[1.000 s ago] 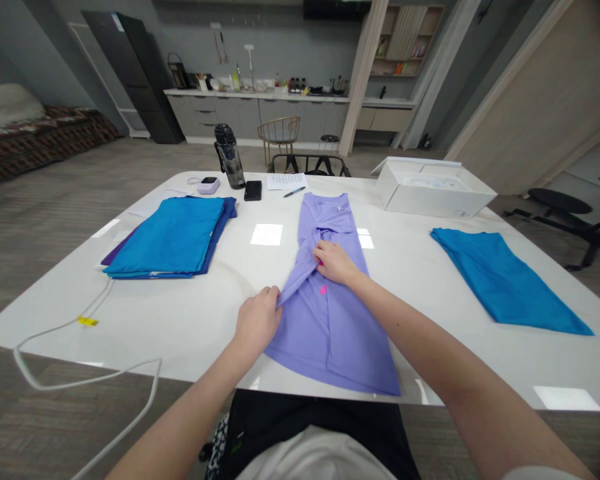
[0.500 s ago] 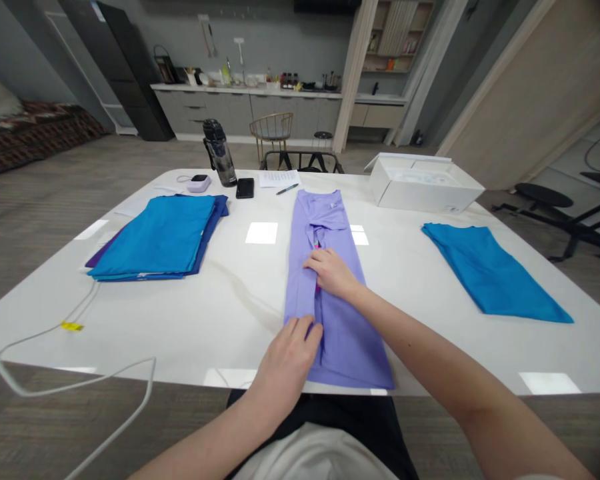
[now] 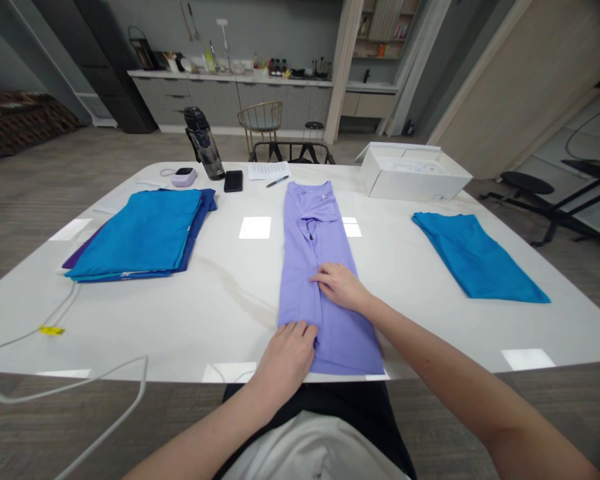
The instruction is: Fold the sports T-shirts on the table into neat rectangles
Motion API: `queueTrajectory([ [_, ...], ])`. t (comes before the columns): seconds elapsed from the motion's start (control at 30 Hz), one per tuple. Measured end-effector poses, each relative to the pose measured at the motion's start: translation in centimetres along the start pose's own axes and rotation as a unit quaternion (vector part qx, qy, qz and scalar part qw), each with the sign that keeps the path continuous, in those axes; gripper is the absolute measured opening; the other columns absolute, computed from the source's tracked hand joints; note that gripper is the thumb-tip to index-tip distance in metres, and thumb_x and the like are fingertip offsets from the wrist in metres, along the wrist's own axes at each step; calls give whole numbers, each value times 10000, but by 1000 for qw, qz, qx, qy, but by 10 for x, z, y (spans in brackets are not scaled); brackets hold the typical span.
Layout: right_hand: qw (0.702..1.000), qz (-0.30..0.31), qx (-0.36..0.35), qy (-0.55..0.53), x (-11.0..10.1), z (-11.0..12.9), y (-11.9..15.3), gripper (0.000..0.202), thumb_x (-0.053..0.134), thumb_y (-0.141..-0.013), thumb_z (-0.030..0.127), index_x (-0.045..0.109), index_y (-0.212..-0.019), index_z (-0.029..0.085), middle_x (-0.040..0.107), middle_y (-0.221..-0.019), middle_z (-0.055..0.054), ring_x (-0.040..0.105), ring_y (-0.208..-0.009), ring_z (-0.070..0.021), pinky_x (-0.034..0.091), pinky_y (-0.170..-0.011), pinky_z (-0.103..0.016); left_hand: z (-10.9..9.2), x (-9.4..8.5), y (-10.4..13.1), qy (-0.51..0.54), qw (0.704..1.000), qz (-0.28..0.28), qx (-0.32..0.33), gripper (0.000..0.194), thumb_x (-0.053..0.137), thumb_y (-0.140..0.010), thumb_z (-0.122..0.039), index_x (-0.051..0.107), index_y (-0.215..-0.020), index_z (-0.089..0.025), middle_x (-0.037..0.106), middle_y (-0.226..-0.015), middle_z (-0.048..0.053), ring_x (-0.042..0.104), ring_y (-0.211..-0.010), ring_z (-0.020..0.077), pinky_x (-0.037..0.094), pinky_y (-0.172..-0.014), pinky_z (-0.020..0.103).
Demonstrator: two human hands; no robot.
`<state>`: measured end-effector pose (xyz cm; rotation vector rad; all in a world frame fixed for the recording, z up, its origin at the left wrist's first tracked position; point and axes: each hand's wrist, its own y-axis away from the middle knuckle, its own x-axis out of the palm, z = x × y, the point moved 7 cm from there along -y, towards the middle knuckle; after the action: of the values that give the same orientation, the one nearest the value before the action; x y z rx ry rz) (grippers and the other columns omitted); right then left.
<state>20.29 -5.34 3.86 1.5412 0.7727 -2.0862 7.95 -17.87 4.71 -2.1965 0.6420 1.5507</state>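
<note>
A lavender short-sleeved shirt [image 3: 300, 280] lies lengthwise before me, its sides folded inward into a long strip with the neckline at the far end. My left hand [image 3: 291, 347] is at the near end, its bent fingers closed on the inner edge of the left fold. Farther up, my right hand [image 3: 341, 285] rests on the right half, fingers stretched out across the middle seam and touching the cloth. Between the folds, a small dark gap shows below the sleeve.
Left stands a pile of folded blue and purple clothes [image 3: 140, 230]; right lies a folded blue garment [image 3: 480, 257]. At the back are a bottle [image 3: 207, 150], phone [image 3: 233, 181], pen [image 3: 277, 181], paper [image 3: 269, 171] and open white box [image 3: 413, 180]. A white cable [image 3: 105, 377] crosses the near left edge.
My right hand has moved down the shirt toward me. The gap between the folds, with its bright inner print, has mostly closed. My left hand stays near the bottom; the view has shifted slightly.
</note>
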Motion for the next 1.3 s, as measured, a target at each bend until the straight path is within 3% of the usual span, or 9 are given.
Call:
queueTrajectory([
  [0.13,999,-20,-6,-48,-4,1,7,301,510,-978,171,758,-1135,240,639,-1030,-82,590,-982,-209,439,-892,-344,-7,-5,2,70,997,14,44,190,460,-1006,-183,626,-1094,-212,650,-984,59,647,-911,208,543,-850,356],
  [0.27,998,11,-11,-64,-1,2,17,328,518,-951,147,760,-1149,246,649,-1019,-68,610,-967,-201,443,-891,-345,-9,-12,0,146,983,62,95,222,514,-1022,-332,677,-1133,-230,696,-982,43,678,-905,188,542,-857,315],
  [0.4,997,7,21,-71,-6,7,25,327,475,-1011,227,716,-1232,225,667,-1070,-85,613,-1026,-209,438,-942,-364,17,-24,-14,227,969,45,89,276,459,-1046,-324,698,-1164,-254,722,-1102,31,679,-1016,160,528,-945,285],
  [0.5,998,-10,38,-52,-8,16,28,371,460,-1045,378,659,-1326,239,630,-1304,-121,559,-1213,-244,395,-1053,-415,46,-24,-29,182,981,-15,62,311,417,-1047,-266,684,-1205,-245,691,-1217,55,646,-1129,172,504,-1039,329],
  [0.57,999,14,35,-35,-1,21,31,435,448,-1047,434,579,-1428,270,522,-1497,-106,457,-1375,-266,300,-1157,-477,57,-15,-35,123,989,-42,65,336,424,-1041,-265,638,-1298,-227,632,-1344,95,594,-1247,203,474,-1098,380],
  [0.7,997,63,43,-26,12,22,41,533,433,-1043,481,423,-1550,314,393,-1615,-51,316,-1499,-264,120,-1242,-547,56,12,-34,17,995,-36,95,486,455,-1036,-363,470,-1493,-199,447,-1569,141,391,-1471,263,327,-1219,482],
  [0.87,996,64,54,-25,9,17,48,547,422,-1039,521,434,-1544,312,391,-1616,-58,313,-1505,-255,124,-1245,-543,48,22,-23,-38,993,-2,108,595,394,-1040,-497,349,-1575,-239,314,-1652,108,247,-1541,266,207,-1258,502],
  [1.07,996,76,53,-17,10,17,49,576,449,-1028,522,395,-1566,321,329,-1646,-51,244,-1533,-275,89,-1245,-567,43,17,-21,-23,994,13,108,643,434,-1009,-565,373,-1565,-248,304,-1653,109,212,-1551,283,151,-1262,534],
  [1.3,995,89,24,-20,10,29,62,599,437,-1033,526,351,-1586,311,262,-1668,-53,212,-1543,-288,59,-1239,-600,41,14,-19,44,980,38,191,517,478,-1026,-466,499,-1491,-242,438,-1582,84,371,-1489,201,244,-1259,422],
])
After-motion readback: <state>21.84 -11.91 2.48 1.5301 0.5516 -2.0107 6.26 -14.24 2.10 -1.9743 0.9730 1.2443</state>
